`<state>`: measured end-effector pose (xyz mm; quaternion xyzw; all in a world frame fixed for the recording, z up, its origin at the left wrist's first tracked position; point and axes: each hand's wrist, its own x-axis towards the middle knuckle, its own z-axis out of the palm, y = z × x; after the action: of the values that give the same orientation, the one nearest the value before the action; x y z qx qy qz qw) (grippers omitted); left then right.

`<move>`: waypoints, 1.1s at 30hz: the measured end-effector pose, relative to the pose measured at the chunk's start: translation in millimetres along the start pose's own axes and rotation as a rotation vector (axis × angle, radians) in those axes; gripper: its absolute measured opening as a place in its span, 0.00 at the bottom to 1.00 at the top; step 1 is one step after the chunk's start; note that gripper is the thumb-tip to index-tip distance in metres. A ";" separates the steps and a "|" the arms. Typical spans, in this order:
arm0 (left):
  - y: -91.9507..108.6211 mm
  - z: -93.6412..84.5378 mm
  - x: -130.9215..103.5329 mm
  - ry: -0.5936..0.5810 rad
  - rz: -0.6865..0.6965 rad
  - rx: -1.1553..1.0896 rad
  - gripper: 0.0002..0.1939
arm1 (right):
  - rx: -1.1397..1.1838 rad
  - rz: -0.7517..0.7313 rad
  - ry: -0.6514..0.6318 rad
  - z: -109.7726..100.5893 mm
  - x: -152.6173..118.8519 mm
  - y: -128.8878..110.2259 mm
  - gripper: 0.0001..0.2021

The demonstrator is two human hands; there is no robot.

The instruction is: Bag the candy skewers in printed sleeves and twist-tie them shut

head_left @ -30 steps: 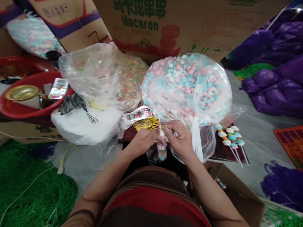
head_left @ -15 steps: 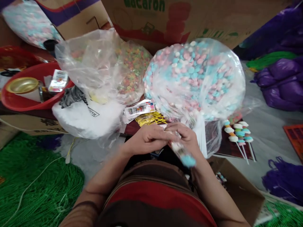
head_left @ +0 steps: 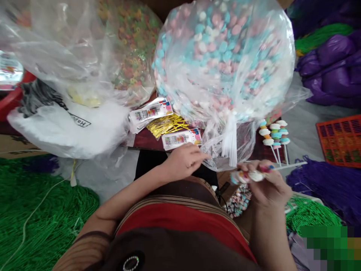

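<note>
My right hand (head_left: 269, 184) grips a marshmallow skewer (head_left: 255, 175), its white stick pointing right and its pale blue and white sweets pointing left. A printed wrapper with red and blue patches seems to cover it. My left hand (head_left: 187, 162) is empty, with loosely bent fingers apart, just in front of the printed candy wrappers (head_left: 180, 139). Gold twist ties (head_left: 166, 126) lie behind those. Several unwrapped marshmallow skewers (head_left: 275, 133) rest on the table's right corner. White sticks (head_left: 229, 145) lie beside the large bag of pink, blue and white marshmallows (head_left: 222, 56).
Left of the marshmallows stands a bag of ring-shaped gummies (head_left: 135, 52), with a white plastic bag (head_left: 76, 128) in front. A box below my right hand holds many wrapped skewers (head_left: 239, 201). An orange crate (head_left: 338, 143) and purple bundles (head_left: 329, 67) are at right; green strands (head_left: 42, 214) cover the lower left.
My hands have parted. The right hand has carried the skewer right and over the box, while the left hand has let go and stays near the table edge. The view has shifted closer.
</note>
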<state>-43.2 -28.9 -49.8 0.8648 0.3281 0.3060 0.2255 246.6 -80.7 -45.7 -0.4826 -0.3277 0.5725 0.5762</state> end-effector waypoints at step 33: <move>-25.1 -25.7 3.4 0.125 -0.511 -0.421 0.21 | -0.395 -0.099 -0.139 125.6 54.4 25.2 0.16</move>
<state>-69.3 -4.5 -45.0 0.6687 0.4770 0.3531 0.4479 128.2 -8.0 -38.6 -0.5287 -0.4960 0.5000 0.4737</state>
